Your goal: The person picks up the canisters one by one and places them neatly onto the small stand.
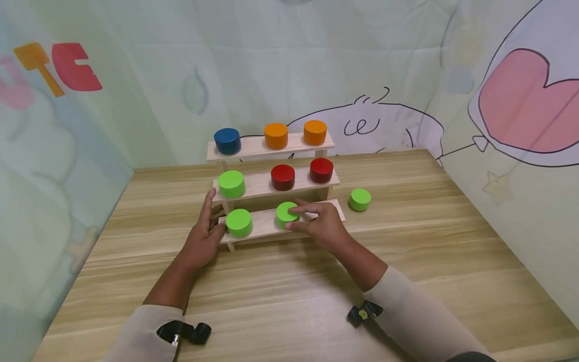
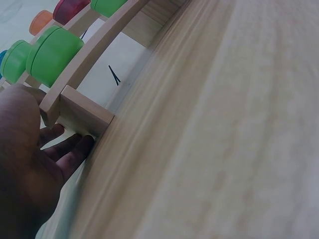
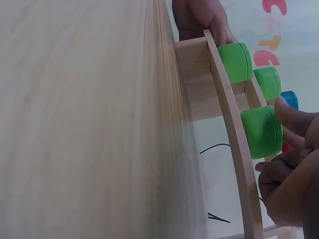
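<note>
A three-step wooden stand [image 1: 264,225] bears several round lidded tins. My left hand [image 1: 205,241] holds the stand's left end, thumb beside the front-left green tin [image 1: 239,223] and other fingers below the bottom step, as the left wrist view shows. On that same step, my right hand [image 1: 322,224] pinches a second green tin [image 1: 285,215] between thumb and index finger from its right side. Both tins sit upright. The right wrist view shows the pinched tin [image 3: 259,133] on the plank, with the remaining fingers curled.
A loose green tin [image 1: 360,199] lies right of the stand on the wood-grain table [image 1: 289,301]. The middle step carries a green tin [image 1: 231,184] and two red tins [image 1: 282,177]; on top are a blue tin [image 1: 227,141] and two orange tins [image 1: 276,136]. A printed cloth [image 1: 289,65] hangs behind.
</note>
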Demonstrator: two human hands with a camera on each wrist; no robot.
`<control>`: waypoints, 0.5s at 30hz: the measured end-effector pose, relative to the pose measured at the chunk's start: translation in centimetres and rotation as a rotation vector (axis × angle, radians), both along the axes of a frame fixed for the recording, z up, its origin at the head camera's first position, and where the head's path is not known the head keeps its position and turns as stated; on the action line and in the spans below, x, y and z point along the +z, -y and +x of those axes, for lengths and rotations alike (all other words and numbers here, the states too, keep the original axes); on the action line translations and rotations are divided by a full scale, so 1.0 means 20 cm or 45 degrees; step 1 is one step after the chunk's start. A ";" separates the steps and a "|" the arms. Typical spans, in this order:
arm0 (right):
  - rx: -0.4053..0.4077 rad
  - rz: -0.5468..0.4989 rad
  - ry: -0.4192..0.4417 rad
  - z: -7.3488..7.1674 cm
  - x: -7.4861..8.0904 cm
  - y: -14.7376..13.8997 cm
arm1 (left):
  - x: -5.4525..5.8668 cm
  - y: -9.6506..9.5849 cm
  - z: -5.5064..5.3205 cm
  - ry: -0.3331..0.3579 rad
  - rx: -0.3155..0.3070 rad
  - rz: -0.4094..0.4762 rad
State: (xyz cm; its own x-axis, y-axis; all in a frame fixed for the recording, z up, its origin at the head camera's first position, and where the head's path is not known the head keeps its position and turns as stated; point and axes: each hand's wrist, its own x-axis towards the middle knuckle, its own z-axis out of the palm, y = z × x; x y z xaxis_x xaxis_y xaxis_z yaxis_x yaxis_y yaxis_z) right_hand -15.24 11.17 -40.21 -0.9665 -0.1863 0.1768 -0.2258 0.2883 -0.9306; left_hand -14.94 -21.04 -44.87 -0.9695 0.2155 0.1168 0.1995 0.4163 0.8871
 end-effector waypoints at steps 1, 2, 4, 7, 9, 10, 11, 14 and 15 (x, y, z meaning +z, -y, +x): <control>-0.002 -0.002 0.006 0.00 0.00 0.00 | 0.00 0.00 0.00 -0.002 -0.002 0.000; -0.002 -0.012 0.014 0.00 0.01 -0.01 | 0.00 0.00 0.00 -0.004 -0.003 -0.001; -0.017 -0.018 0.029 0.00 0.02 -0.02 | 0.00 0.00 0.00 -0.007 -0.005 -0.004; -0.028 0.011 0.052 0.01 0.05 -0.04 | 0.00 0.00 0.00 -0.008 -0.006 -0.006; -0.033 0.038 0.077 0.01 0.07 -0.05 | 0.00 0.00 0.00 -0.011 -0.009 -0.005; -0.035 0.050 0.094 0.01 0.08 -0.06 | 0.00 0.00 0.00 -0.009 -0.009 -0.003; -0.036 0.059 0.109 0.01 0.09 -0.06 | 0.00 0.00 0.00 -0.008 -0.010 -0.001; -0.040 0.066 0.135 0.03 0.12 -0.08 | 0.00 0.00 0.00 -0.005 -0.010 0.000; -0.040 0.067 0.133 0.03 0.13 -0.09 | 0.00 0.00 0.00 -0.005 -0.009 0.001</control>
